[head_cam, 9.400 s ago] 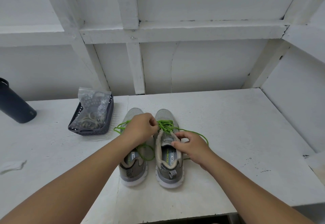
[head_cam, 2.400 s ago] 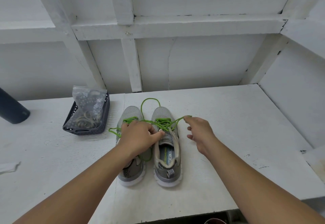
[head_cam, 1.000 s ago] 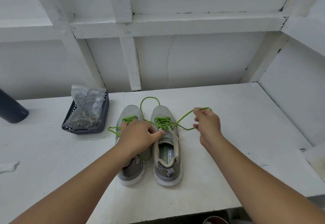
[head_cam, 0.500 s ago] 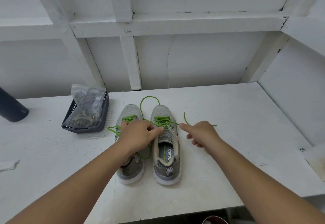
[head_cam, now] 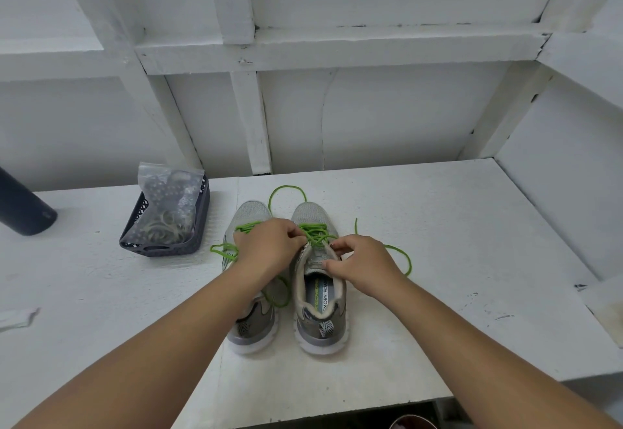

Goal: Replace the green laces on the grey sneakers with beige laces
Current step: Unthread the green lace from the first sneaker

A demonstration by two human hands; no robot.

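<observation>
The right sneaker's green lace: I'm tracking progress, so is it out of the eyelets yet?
Partly. The green lace still crosses the right sneaker near the toe; a loose end trails on the table.

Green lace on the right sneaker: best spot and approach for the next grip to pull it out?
Probably the topmost crossing of the green lace, just ahead of the tongue on the right sneaker. It stands proud of the upper there, so fingertips can hook under it from above. Pull toward the loose end lying right of the shoe, while the left hand steadies the shoes.
</observation>
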